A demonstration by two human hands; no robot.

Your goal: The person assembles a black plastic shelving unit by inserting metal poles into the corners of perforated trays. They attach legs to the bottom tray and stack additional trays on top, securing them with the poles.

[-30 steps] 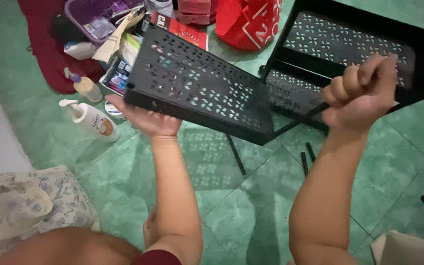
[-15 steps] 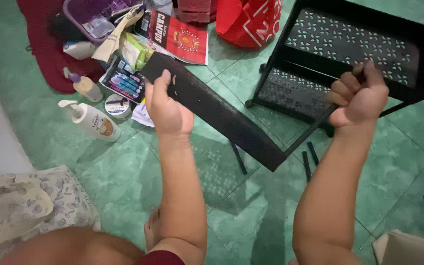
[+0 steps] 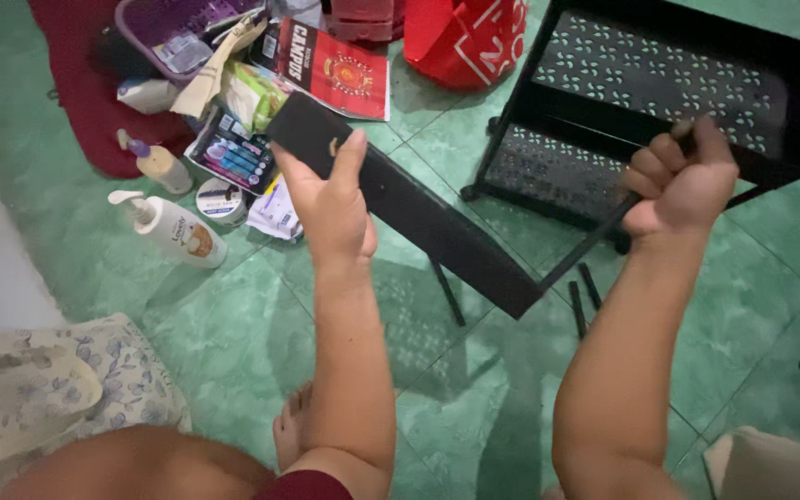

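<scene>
My left hand (image 3: 331, 199) grips the near end of a black metal shelf panel (image 3: 428, 222), which is turned almost edge-on and runs down to the right. My right hand (image 3: 682, 181) is closed in a fist around a thin black rod (image 3: 594, 245) that meets the panel's lower right corner. Just beyond my right hand stands a black perforated metal rack (image 3: 645, 83) on the green tiled floor (image 3: 474, 398).
Two loose black rods (image 3: 583, 301) lie on the floor under the panel. Lotion bottles (image 3: 173, 227), a small jar, packets, a red booklet (image 3: 340, 67), a purple basket (image 3: 173, 32) and a red bag (image 3: 465, 37) clutter the far left. Flowered cloth (image 3: 67, 389) lies near left.
The panel has tipped from showing its flat perforated face to nearly edge-on. My left hand shifted from under it to gripping its end. My right hand stayed on the rod.
</scene>
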